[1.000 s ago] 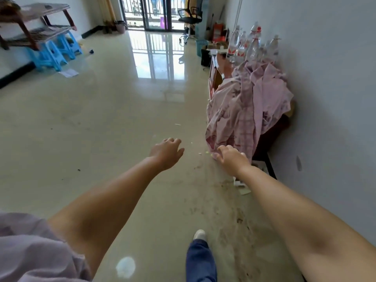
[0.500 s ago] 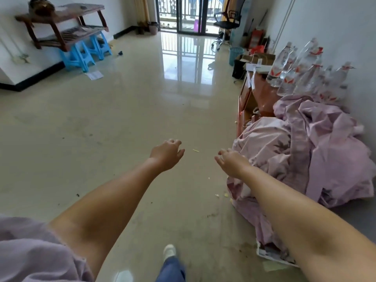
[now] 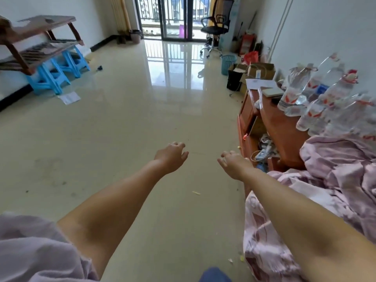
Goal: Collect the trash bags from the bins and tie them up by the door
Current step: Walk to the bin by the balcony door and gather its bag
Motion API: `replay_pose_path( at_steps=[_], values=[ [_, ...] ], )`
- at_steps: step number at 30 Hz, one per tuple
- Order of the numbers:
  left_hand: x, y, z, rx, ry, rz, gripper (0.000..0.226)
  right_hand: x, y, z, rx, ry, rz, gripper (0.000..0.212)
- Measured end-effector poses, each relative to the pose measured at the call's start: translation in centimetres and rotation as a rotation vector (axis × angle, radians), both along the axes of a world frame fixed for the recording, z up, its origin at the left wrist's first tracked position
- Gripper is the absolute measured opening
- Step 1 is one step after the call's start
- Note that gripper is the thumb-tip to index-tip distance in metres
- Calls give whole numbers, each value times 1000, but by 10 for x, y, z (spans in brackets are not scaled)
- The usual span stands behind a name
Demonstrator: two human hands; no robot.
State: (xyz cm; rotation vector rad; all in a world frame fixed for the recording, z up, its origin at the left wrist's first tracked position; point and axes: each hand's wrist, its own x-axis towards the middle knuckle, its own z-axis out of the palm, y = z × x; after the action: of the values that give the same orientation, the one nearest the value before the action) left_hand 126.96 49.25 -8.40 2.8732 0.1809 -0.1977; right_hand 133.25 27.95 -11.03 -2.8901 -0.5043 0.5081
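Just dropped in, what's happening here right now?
A person is in a long room with both arms out in front. The left hand and right hand are empty, fingers relaxed. No trash bag is held yet. A blue bin and a grey bin stand at the far end.

Blue stools (image 3: 59,76), office chair (image 3: 216,27) (far end), plastic bottles (image 3: 317,98) — pink fabric (image 3: 335,176)

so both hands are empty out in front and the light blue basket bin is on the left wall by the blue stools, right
Not quite. The head view shows the left hand and right hand empty and out in front, but the light blue basket bin stands on the right side of the room, near the office chair. The blue stools are along the left wall.
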Motion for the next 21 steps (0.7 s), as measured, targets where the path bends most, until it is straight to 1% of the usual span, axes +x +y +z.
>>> replay_pose_path(
  at_steps=[4, 7, 12, 16, 21],
  values=[
    [115, 30, -8, 1, -8, -19, 45, 115, 28, -7, -23, -11, 3, 45],
    [208, 54, -17, 1, -23, -2, 45, 209, 49, -14, 7, -37, 14, 46],
    [357, 90, -17, -16, -17, 36, 45, 367, 85, -6, 7, -71, 59, 46],
    [461, 123, -15, -19, -2, 67, 45, 482, 121, -1, -4, -59, 69, 45],
    [599, 177, -28, -11, 7, 93, 45, 622, 175, -12, 13, -57, 114, 46]
  ],
)
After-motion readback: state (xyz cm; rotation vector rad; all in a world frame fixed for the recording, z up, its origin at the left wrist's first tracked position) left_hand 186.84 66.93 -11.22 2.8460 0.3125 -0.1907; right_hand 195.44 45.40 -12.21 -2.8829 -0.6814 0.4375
